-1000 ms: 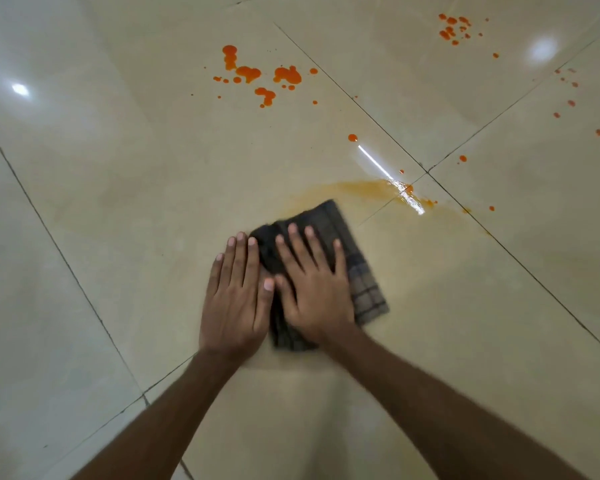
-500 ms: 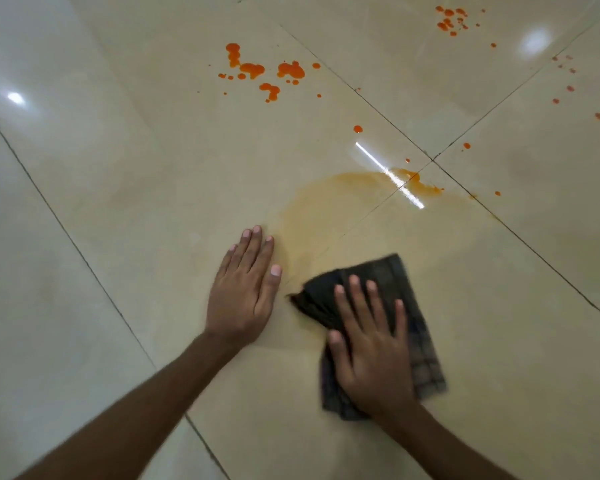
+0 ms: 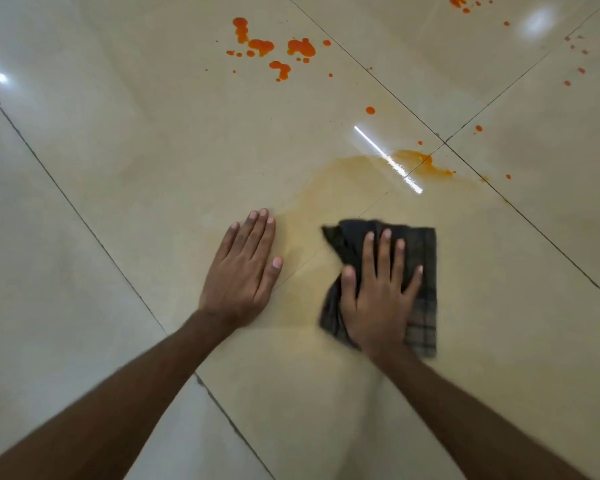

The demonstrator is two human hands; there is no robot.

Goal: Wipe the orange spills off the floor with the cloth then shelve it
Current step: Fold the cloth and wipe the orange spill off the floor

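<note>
The dark plaid cloth [image 3: 425, 313] lies folded on the glossy tiled floor [image 3: 118, 168], just this side of a pale orange smear [image 3: 340, 181] that runs up to a thicker orange puddle [image 3: 423, 164] at the meeting of the tile joints. It looks thin, soft and light. Its left edge is rumpled and it has no stiffness of its own, so it will likely bunch or slide on the wet, slick tile unless weight holds it flat. The right hand [image 3: 378, 299] does this, palm down on the middle of the cloth with its fingers [image 3: 385, 251] straight and spread, pressing and not clutching. For wiping, that broad flat press seems the right hold. For lifting it later, pinching a dry corner or gathering the whole fold would suit, since the underside is probably soaked and may drip. The left hand [image 3: 241, 271] rests flat on bare tile to the cloth's left, well clear of it, fingers straight and together, bracing and holding nothing. Farther out, a single drop [image 3: 370, 110], a cluster of bright splashes [image 3: 274, 50] and scattered specks [image 3: 582, 71] near the right edge remain unwiped, so most of the cleaning is still ahead. No shelf is in view.
</note>
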